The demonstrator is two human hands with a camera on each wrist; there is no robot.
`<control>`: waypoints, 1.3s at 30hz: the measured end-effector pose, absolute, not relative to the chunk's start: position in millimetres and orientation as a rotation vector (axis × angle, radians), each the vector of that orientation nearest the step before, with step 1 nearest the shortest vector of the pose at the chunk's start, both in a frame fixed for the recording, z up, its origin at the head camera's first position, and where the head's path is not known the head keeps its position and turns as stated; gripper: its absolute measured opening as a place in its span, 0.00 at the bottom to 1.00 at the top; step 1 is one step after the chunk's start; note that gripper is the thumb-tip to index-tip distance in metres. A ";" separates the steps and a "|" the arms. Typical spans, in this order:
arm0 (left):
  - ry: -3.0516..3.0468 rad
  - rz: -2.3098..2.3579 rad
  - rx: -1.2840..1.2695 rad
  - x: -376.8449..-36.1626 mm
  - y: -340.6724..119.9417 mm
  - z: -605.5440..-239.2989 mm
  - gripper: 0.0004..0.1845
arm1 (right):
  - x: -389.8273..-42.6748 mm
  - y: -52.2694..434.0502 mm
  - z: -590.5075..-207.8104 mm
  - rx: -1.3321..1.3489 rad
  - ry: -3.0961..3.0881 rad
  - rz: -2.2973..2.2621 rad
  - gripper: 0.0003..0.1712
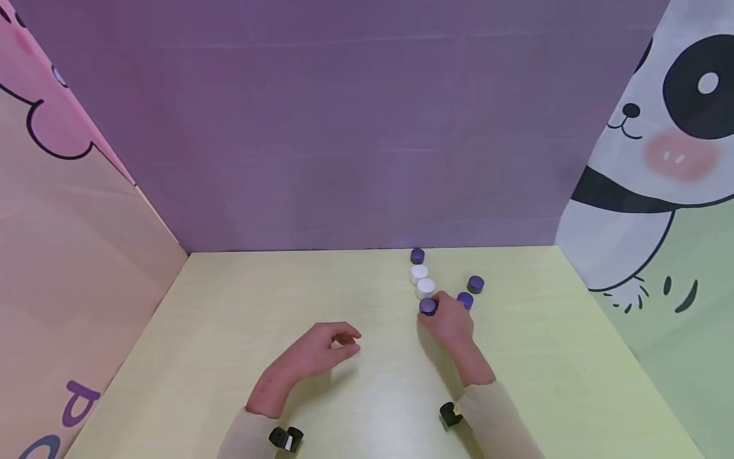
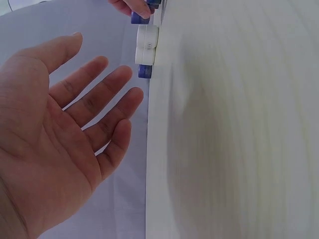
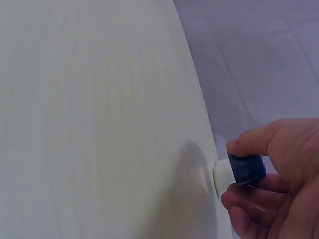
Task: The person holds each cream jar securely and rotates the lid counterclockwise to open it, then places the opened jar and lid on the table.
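Observation:
My right hand (image 1: 450,324) pinches a small blue bottle cap (image 1: 427,306) between thumb and fingers. In the right wrist view this cap (image 3: 247,170) is tilted on its side, partly in front of a white cap (image 3: 224,175). Just beyond the hand, two white caps (image 1: 425,288) stand in a line with another blue cap (image 1: 417,256) at the far end. Two more blue caps (image 1: 475,284) lie to the right of the hand, the nearer one partly covered by it. My left hand (image 1: 312,354) hovers over the table, palm facing inward, fingers loosely bent around nothing.
The pale wooden table (image 1: 229,319) meets a purple backdrop (image 1: 367,140) along its far edge, close behind the farthest blue cap. Printed side panels stand left and right, the right one showing a panda (image 1: 631,172). Small black cameras (image 1: 286,439) are strapped to both wrists.

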State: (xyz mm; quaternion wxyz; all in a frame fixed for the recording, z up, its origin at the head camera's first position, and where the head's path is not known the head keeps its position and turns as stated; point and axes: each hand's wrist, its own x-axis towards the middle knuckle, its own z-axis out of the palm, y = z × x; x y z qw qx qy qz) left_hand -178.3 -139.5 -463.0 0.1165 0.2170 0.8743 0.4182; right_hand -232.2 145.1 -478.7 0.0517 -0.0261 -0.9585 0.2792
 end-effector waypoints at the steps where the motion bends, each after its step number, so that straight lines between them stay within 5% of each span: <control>1: 2.561 1.222 0.635 -177.9 -140.1 -463.3 0.17 | -230.0 143.5 -478.2 -0.064 -2.913 0.858 0.19; 39: 2.422 1.613 0.596 -176.5 -135.1 -465.1 0.22 | -175.3 92.1 -430.1 0.390 -2.815 1.407 0.20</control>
